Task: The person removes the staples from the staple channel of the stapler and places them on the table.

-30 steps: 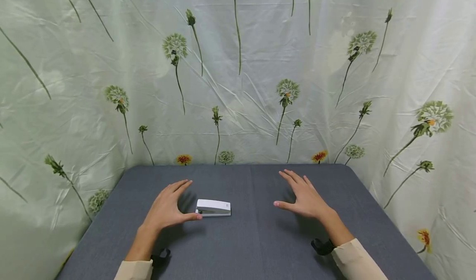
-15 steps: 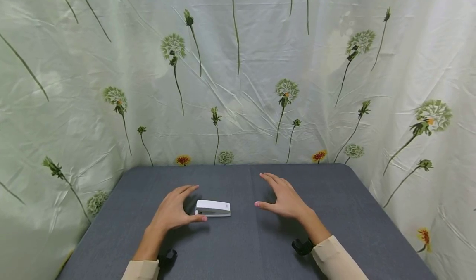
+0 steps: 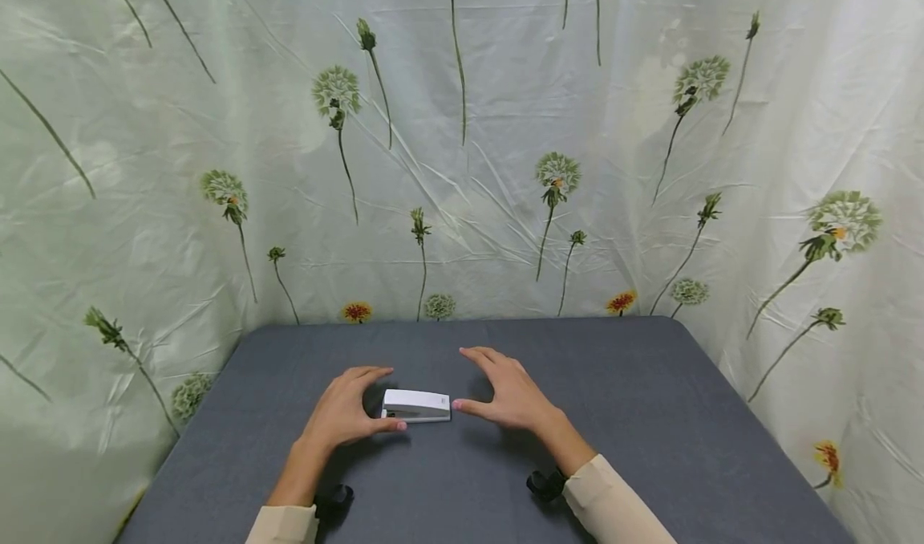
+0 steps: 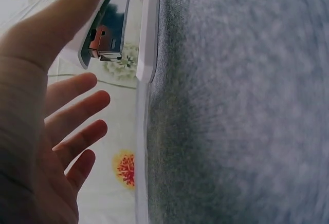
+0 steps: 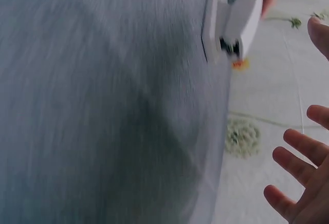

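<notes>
A white stapler (image 3: pixel 416 405) lies on the dark grey cloth surface, its long side facing me. Around its left end curves my left hand (image 3: pixel 345 408), thumb in front and fingers behind, relaxed and not gripping. In the left wrist view the stapler's mouth (image 4: pixel 110 41) shows its metal part, with the left thumb (image 4: pixel 67 18) close by. Just off the stapler's right end is my right hand (image 3: pixel 511 395), its fingers spread and its thumb tip near the stapler. The right wrist view shows the stapler's other end (image 5: pixel 241 18) apart from the right fingers (image 5: pixel 303 157).
The grey cloth-covered table (image 3: pixel 635 416) spreads out around the stapler. A pale curtain (image 3: pixel 491 207) printed with dandelions and flowers hangs behind the table and at both sides. Dark bands (image 3: pixel 546 485) sit at the wrists, below cream sleeves.
My right hand has moved left across the table, up to the stapler's right end. My left hand has shifted slightly right around the left end. The stapler stays in place.
</notes>
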Demonstrator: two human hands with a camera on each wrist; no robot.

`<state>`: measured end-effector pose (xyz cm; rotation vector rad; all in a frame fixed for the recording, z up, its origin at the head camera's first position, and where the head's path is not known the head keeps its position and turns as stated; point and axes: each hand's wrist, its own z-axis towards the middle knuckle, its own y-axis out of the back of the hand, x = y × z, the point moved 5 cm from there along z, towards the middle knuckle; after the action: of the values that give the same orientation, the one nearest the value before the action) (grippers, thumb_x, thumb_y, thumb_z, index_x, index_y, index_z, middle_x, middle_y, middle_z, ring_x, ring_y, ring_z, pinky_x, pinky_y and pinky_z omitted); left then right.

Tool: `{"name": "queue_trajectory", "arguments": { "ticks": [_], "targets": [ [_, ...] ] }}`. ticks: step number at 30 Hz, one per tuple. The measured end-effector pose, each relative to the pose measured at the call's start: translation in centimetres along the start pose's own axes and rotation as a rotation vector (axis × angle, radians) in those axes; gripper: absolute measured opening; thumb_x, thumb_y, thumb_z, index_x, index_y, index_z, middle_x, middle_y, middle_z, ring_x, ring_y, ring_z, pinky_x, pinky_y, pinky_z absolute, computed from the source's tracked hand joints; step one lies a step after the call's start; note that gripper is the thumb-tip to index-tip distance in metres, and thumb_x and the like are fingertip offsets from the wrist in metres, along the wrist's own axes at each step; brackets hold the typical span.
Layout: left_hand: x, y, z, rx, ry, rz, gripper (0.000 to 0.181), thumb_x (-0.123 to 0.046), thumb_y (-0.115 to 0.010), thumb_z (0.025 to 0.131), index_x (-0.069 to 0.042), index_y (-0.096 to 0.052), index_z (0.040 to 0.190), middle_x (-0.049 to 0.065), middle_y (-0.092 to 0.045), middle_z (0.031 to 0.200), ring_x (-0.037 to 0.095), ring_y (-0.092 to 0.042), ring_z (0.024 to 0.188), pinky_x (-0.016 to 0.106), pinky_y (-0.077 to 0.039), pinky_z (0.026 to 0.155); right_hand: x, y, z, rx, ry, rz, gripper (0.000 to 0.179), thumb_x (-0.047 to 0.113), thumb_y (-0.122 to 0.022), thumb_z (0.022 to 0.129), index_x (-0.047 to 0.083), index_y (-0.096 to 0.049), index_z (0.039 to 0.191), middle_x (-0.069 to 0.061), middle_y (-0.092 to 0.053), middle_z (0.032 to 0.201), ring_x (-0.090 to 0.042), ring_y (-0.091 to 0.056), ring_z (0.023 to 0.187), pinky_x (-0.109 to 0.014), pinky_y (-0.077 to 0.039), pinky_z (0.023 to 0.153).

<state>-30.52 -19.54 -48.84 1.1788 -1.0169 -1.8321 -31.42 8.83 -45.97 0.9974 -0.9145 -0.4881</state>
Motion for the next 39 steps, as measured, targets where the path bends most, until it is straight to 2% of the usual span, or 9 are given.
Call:
{"name": "queue_trajectory", "arguments": {
  "ticks": [8, 13, 19, 23, 31, 39],
  "targets": [
    [0.3, -0.4, 0.1, 0.029, 0.032, -0.064, 0.093, -0.071, -0.089, 0.061, -0.022, -0.068, 0.136, 0.006, -0.067, 0.134, 0.033, -0.060, 0.125, 0.061, -0.046, 0.102, 2.2, -2.5, 1.9, 0.037, 0.069, -0.049, 0.081, 0.066, -0.067, 0.090, 0.025, -0.045, 0.156, -0.003, -0.053, 0.152, -0.025, -0.054, 0.138, -0.055, -0.038, 0.112],
    [0.4, -0.8, 0.2, 0.032, 0.020, -0.097, 0.087, -0.068, -0.090, 0.062, -0.022, -0.070, 0.132, 0.002, -0.071, 0.124, 0.028, -0.064, 0.118, 0.056, -0.049, 0.098, 3.0, -3.9, 2.7, 0.054, 0.090, -0.070, 0.077, 0.064, -0.068, 0.091, 0.021, -0.051, 0.153, -0.002, -0.059, 0.146, -0.021, -0.056, 0.133, -0.050, -0.041, 0.109],
    [0.3, -1.0, 0.4, 0.028, 0.008, -0.100, 0.084, -0.069, -0.089, 0.062, -0.021, -0.072, 0.130, 0.002, -0.071, 0.124, 0.027, -0.065, 0.116, 0.053, -0.050, 0.098, 3.5, -5.3, 3.4, 0.055, 0.089, -0.085, 0.072, 0.066, -0.068, 0.090, 0.022, -0.059, 0.147, 0.000, -0.064, 0.138, -0.018, -0.060, 0.126, -0.044, -0.045, 0.103],
    [0.4, -1.1, 0.4, 0.031, 0.006, -0.105, 0.079, -0.064, -0.091, 0.064, -0.021, -0.073, 0.128, 0.002, -0.072, 0.124, 0.028, -0.065, 0.116, 0.052, -0.050, 0.098, 4.0, -6.0, 3.8, 0.049, 0.102, -0.073, 0.068, 0.065, -0.070, 0.089, 0.022, -0.063, 0.142, 0.002, -0.066, 0.133, -0.016, -0.062, 0.120, -0.040, -0.046, 0.098],
    [1.0, -1.6, 0.4, 0.017, 0.000, -0.153, 0.058, -0.045, -0.094, 0.072, -0.022, -0.076, 0.122, -0.001, -0.074, 0.116, 0.024, -0.067, 0.113, 0.051, -0.051, 0.097, 5.3, -7.0, 4.2, 0.056, 0.132, -0.024, 0.047, 0.054, -0.071, 0.094, 0.025, -0.071, 0.130, 0.006, -0.070, 0.118, -0.007, -0.062, 0.099, -0.030, -0.045, 0.086],
    [0.8, -1.8, 0.5, 0.001, -0.003, -0.197, 0.044, -0.032, -0.094, 0.076, -0.021, -0.079, 0.116, -0.003, -0.075, 0.109, 0.022, -0.068, 0.106, 0.051, -0.052, 0.094, 6.2, -7.4, 4.5, 0.031, 0.123, -0.014, 0.042, 0.052, -0.066, 0.098, 0.024, -0.071, 0.129, 0.006, -0.068, 0.116, -0.008, -0.062, 0.099, -0.031, -0.045, 0.087]
  ]
}}
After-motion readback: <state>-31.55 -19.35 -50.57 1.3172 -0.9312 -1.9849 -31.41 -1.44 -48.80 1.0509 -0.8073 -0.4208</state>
